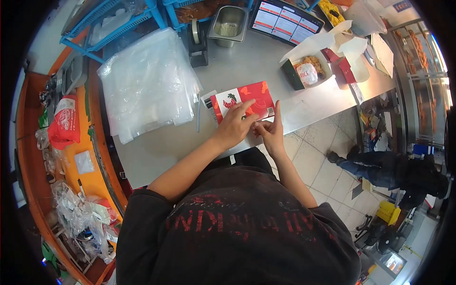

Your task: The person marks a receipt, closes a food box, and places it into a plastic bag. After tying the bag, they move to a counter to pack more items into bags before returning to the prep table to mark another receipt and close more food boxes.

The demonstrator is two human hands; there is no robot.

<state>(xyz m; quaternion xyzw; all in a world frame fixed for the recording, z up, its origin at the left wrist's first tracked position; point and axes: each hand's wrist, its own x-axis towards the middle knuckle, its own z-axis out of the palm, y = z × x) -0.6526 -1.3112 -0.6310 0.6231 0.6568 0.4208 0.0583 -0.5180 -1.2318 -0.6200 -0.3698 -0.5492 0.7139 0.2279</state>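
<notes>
A closed red-and-white printed food box (pixel 259 95) lies on the metal counter in front of me. My left hand (pixel 232 124) rests on its near left part with fingers stretched over the lid, hiding some of the print. At the box's near right corner is my right hand (pixel 271 135). Its index finger points up along the right side, while the thumb and other fingers are curled together; whatever they pinch is hidden. A printed slip (pixel 208 101) sticks out from the box's left side.
Clear plastic bags (pixel 147 85) are stacked at left, with a tape dispenser (pixel 197 47) and steel pan (pixel 228 24) behind. An open box of chicken and wrapped rice (pixel 308 73) stands right, beside another open red box (pixel 349 69). A tablet (pixel 285 21) is at the back. Another person (pixel 384 171) stands right.
</notes>
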